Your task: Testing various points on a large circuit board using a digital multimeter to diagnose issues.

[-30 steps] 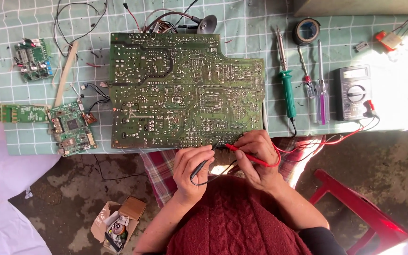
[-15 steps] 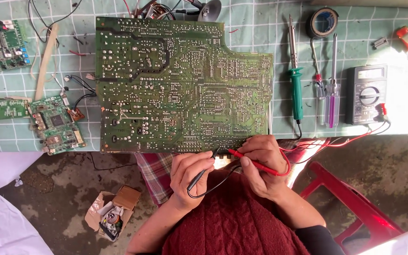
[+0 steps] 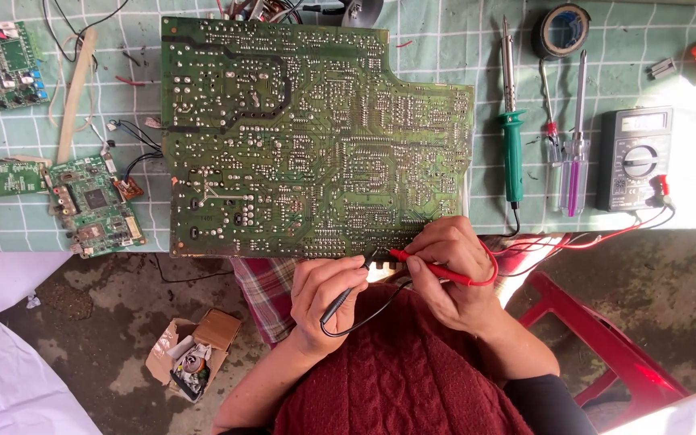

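Checked tablecloth [image 3: 445, 32]: left hand [image 3: 324, 294] grips black probe [image 3: 348, 286], right hand [image 3: 453, 270] red probe [image 3: 437, 270].

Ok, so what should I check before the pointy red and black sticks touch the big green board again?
1. Black probe gripped in left hand: ok.
2. Red probe gripped in right hand: ok.
3. Both tips at the near edge of the large circuit board: ok.
4. Leads plugged into the multimeter: red ok, black cannot tell.
5. Meter dial setting: cannot tell.
6. Soldering iron lying clear of the hands: ok.
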